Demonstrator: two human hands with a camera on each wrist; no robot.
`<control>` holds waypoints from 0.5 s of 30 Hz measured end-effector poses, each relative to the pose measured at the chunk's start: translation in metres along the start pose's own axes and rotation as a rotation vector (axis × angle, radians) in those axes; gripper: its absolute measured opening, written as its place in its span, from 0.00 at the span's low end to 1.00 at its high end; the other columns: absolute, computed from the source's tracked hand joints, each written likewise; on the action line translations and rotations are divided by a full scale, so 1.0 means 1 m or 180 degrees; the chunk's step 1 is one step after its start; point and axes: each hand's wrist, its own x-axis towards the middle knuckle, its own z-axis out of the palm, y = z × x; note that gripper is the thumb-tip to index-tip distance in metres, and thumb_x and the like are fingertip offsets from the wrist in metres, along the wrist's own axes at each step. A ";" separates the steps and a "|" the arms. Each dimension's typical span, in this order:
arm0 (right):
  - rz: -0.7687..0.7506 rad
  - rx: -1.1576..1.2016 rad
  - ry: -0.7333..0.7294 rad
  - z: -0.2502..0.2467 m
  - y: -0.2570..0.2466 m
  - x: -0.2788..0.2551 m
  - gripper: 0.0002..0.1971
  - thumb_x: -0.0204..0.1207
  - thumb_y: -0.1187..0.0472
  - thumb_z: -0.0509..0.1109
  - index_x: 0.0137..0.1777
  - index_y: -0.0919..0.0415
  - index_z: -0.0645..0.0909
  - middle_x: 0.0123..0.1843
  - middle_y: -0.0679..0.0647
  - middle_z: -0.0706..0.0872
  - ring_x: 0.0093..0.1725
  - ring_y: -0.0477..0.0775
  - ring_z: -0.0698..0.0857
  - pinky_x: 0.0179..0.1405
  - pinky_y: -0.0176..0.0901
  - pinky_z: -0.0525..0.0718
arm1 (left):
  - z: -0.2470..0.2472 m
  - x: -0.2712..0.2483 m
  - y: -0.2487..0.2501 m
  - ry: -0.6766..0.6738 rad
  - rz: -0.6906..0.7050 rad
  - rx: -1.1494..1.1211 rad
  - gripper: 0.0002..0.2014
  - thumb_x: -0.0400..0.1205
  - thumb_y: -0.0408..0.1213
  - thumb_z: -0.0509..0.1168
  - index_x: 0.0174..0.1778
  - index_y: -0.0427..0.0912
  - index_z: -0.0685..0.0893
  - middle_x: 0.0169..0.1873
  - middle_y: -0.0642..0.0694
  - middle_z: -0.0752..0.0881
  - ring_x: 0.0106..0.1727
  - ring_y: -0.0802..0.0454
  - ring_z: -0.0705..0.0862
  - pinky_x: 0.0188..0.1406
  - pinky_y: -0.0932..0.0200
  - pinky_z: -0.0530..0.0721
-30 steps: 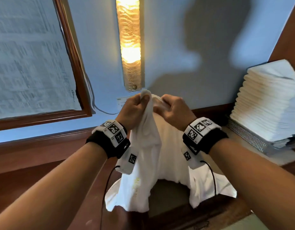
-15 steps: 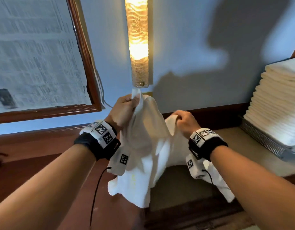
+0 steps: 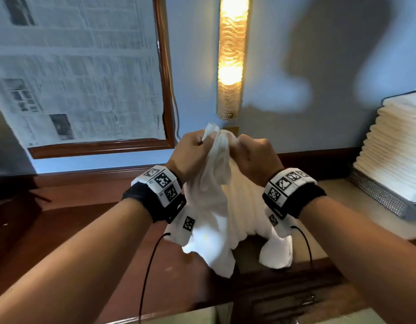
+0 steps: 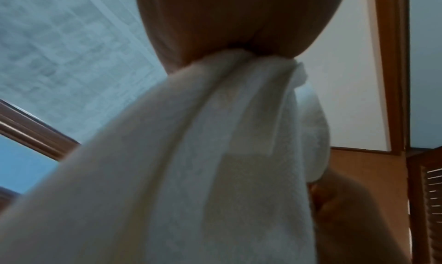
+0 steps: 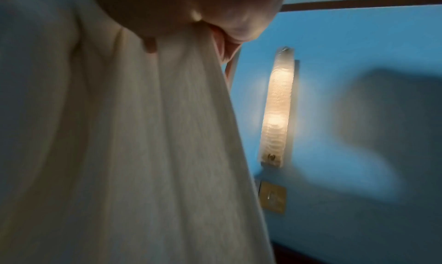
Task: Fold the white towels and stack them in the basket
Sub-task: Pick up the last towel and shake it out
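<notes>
Fingers of the left hand (image 3: 193, 153) and right hand (image 3: 256, 157) are clenched on a white towel (image 3: 216, 211) held above the table (image 3: 335, 195); fingertips are hidden in bunched cloth, and the basket (image 3: 380, 199) is cut off.

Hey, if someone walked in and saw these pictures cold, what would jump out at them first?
Probably the white towel bunched at its top between the left hand and right hand, held up in the middle and hanging down in loose folds. Behind it a glowing wall lamp runs vertically up the blue wall. At the far right, a tall stack of folded towels sits in a metal mesh basket.
</notes>
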 end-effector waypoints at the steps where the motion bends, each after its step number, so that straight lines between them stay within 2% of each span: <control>1: -0.0142 -0.0274 -0.0086 0.009 -0.009 -0.011 0.20 0.85 0.43 0.57 0.40 0.58 0.70 0.25 0.57 0.77 0.24 0.68 0.77 0.21 0.46 0.72 | -0.014 -0.010 -0.001 0.0061 0.0009 -0.0069 0.22 0.91 0.44 0.59 0.30 0.47 0.82 0.25 0.57 0.84 0.30 0.59 0.80 0.34 0.61 0.80; 3: -0.0157 -0.0467 -0.0222 0.028 -0.026 -0.035 0.15 0.85 0.46 0.59 0.45 0.57 0.71 0.28 0.57 0.80 0.24 0.66 0.81 0.22 0.44 0.74 | -0.040 -0.027 -0.004 0.0070 -0.0027 -0.0111 0.22 0.91 0.45 0.59 0.33 0.40 0.83 0.31 0.48 0.85 0.34 0.52 0.81 0.39 0.54 0.80; 4: -0.0008 -0.0387 -0.0231 0.038 -0.034 -0.045 0.12 0.84 0.50 0.61 0.46 0.58 0.74 0.30 0.57 0.81 0.26 0.66 0.82 0.23 0.44 0.75 | -0.051 -0.037 -0.004 0.0041 -0.0049 -0.0085 0.22 0.91 0.46 0.59 0.36 0.36 0.84 0.33 0.45 0.85 0.35 0.50 0.81 0.40 0.52 0.80; 6: 0.0488 -0.0292 -0.0366 0.056 -0.049 -0.064 0.13 0.83 0.55 0.65 0.42 0.64 0.80 0.35 0.57 0.78 0.30 0.67 0.81 0.30 0.44 0.73 | -0.075 -0.058 0.000 0.0080 -0.0061 -0.0144 0.23 0.92 0.43 0.58 0.38 0.30 0.83 0.33 0.45 0.85 0.35 0.51 0.81 0.41 0.55 0.79; 8: 0.1081 -0.0263 -0.0848 0.072 -0.055 -0.084 0.14 0.84 0.57 0.66 0.40 0.67 0.82 0.39 0.55 0.74 0.36 0.65 0.80 0.36 0.44 0.69 | -0.101 -0.076 0.003 0.0194 -0.0162 -0.0351 0.23 0.92 0.40 0.58 0.38 0.26 0.83 0.33 0.43 0.84 0.37 0.50 0.81 0.43 0.55 0.78; 9: 0.1405 -0.0237 -0.1022 0.075 -0.057 -0.094 0.14 0.84 0.57 0.66 0.42 0.66 0.84 0.41 0.54 0.74 0.40 0.64 0.80 0.38 0.43 0.68 | -0.117 -0.083 0.001 0.0267 -0.0231 -0.0471 0.21 0.91 0.37 0.58 0.37 0.28 0.85 0.32 0.43 0.85 0.37 0.49 0.82 0.44 0.53 0.79; 11: 0.1877 -0.0147 -0.1075 0.075 -0.069 -0.105 0.11 0.85 0.56 0.66 0.46 0.61 0.86 0.43 0.54 0.79 0.45 0.62 0.81 0.40 0.44 0.66 | -0.146 -0.101 -0.001 0.0426 -0.0384 -0.0665 0.23 0.90 0.32 0.58 0.31 0.44 0.89 0.31 0.48 0.88 0.35 0.50 0.85 0.43 0.55 0.82; 12: 0.2021 -0.0002 -0.0984 0.074 -0.079 -0.105 0.09 0.85 0.58 0.66 0.48 0.59 0.86 0.43 0.54 0.82 0.45 0.60 0.81 0.40 0.44 0.68 | -0.157 -0.110 -0.003 0.0477 -0.0446 -0.0729 0.22 0.89 0.32 0.59 0.31 0.46 0.88 0.32 0.46 0.88 0.36 0.49 0.85 0.43 0.55 0.82; 13: 0.2098 0.0239 -0.0823 0.075 -0.091 -0.101 0.08 0.84 0.60 0.66 0.49 0.56 0.87 0.42 0.53 0.83 0.45 0.58 0.81 0.41 0.45 0.71 | -0.166 -0.118 -0.003 0.0498 -0.0496 -0.0804 0.19 0.89 0.31 0.59 0.33 0.43 0.86 0.33 0.43 0.86 0.38 0.46 0.83 0.44 0.54 0.80; 15: 0.2076 0.0691 -0.0473 0.075 -0.119 -0.083 0.09 0.81 0.67 0.64 0.49 0.55 0.86 0.42 0.52 0.86 0.45 0.56 0.83 0.42 0.44 0.76 | -0.172 -0.134 -0.004 0.0538 -0.0663 -0.0956 0.24 0.89 0.25 0.57 0.28 0.43 0.85 0.28 0.47 0.84 0.34 0.50 0.82 0.40 0.60 0.78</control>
